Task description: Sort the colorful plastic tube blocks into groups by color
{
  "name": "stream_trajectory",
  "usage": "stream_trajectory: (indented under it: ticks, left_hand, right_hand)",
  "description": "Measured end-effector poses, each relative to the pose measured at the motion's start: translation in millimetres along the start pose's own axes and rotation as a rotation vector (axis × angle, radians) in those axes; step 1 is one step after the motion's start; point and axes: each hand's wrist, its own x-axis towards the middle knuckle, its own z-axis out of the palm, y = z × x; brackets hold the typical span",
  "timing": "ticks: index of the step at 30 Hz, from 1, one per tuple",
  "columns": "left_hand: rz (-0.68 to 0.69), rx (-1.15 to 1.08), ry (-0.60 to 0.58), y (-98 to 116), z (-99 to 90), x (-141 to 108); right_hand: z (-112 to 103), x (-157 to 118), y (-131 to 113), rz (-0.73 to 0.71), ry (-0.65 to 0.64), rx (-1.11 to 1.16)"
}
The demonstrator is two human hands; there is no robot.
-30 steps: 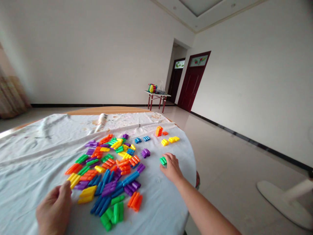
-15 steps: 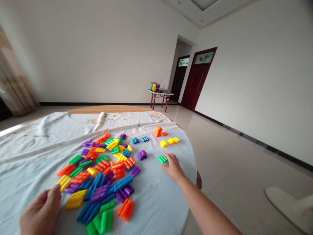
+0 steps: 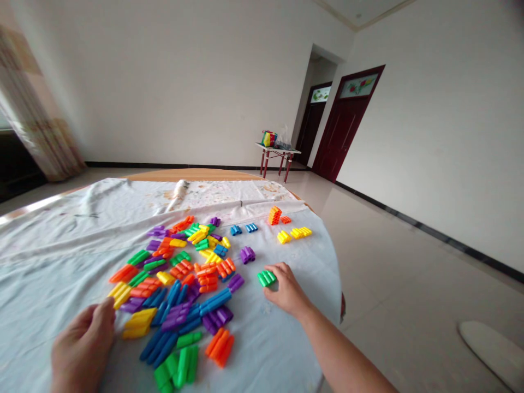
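Note:
My right hand pinches a green ribbed block at its right end, low over the cloth. My left hand is at the lower left with thumb and fingers together, its fingertips close to a yellow block; whether it grips anything is hidden. Between the hands lies a loose pile of orange, green, blue, purple and yellow blocks. Apart from the pile, a purple block lies just beyond the green one. Farther back are small blue blocks, yellow blocks and an orange stack.
A wrinkled pale cloth covers the round table, with its wooden edge bare at the back. Across the room stands a small table with bags on it. A white rounded object is on the floor at the right.
The view has shifted, moving the scene rightward and slightly up. My right hand has drawn the green block toward me and left, nearer the pile. My left hand keeps its place beside the yellow block.

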Motion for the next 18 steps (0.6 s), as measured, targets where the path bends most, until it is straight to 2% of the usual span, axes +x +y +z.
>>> stream_trajectory:
  ticks: [3,8,11,15,18]
  left_hand:
    - [-0.131,-0.061,-0.061,16,-4.5,-6]
    - [-0.163,-0.083,-0.077,30,-8.1,-9]
    - [-0.145,-0.088,-0.078,24,-6.5,-6]
    - [-0.118,-0.132,-0.088,4,-0.1,3]
    - [-0.016,-0.08,-0.06,-8,3.9,7]
  right_hand:
    - [0,-1,0,0.003,0.007,-0.027]
    - [1,-3,3,-0.009,-0.008,-0.049]
    - [1,-3,5,-0.015,-0.018,-0.052]
    - [0,-2,6,-0.005,-0.023,-0.046]
    - [-1,-1,4,0.001,-0.01,-0.032]
